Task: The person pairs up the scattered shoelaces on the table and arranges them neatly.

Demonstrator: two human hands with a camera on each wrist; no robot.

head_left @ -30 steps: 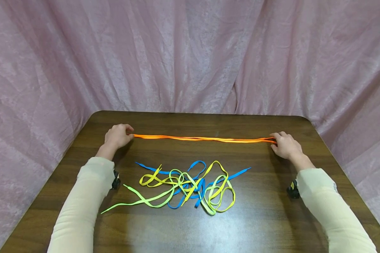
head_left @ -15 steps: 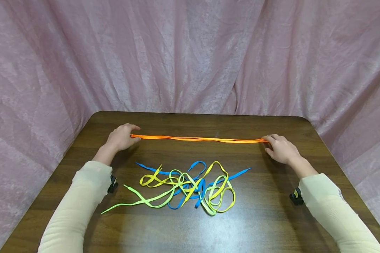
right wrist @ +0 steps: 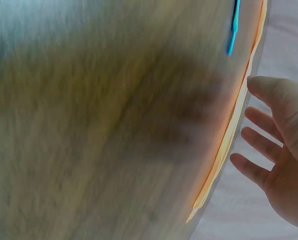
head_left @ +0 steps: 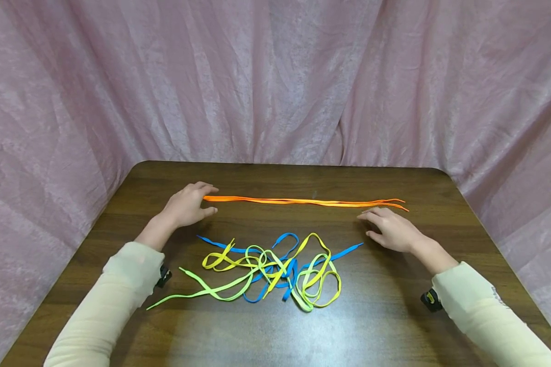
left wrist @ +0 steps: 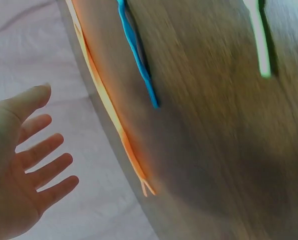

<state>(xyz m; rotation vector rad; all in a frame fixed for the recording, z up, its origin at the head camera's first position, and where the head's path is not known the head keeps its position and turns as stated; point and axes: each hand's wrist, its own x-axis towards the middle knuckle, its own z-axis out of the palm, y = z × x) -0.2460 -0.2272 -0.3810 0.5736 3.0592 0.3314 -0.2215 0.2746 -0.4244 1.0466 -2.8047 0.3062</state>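
Observation:
A doubled orange shoelace (head_left: 284,201) lies stretched nearly straight across the back of the table, its two tips parted at the right end. My left hand (head_left: 188,205) hovers over its left end with thumb and fingers spread; the left wrist view shows that hand (left wrist: 24,165) holding nothing. My right hand (head_left: 392,229) is just in front of the lace's right end, fingers loosely extended. In the right wrist view the fingers of that hand (right wrist: 284,145) are apart with nothing in them. Nearer me lies a loose tangle of a blue shoelace (head_left: 349,250), a yellow shoelace (head_left: 321,242) and a light green shoelace (head_left: 188,295).
The brown wooden table (head_left: 266,336) has rounded far corners. A pink curtain (head_left: 257,81) hangs behind it and along both sides. The tangled laces take up the middle, between my forearms.
Both hands have let go of the orange shoelace's ends. The left hand has moved to the right; the right hand has come left and nearer me. The tangled laces have stayed put.

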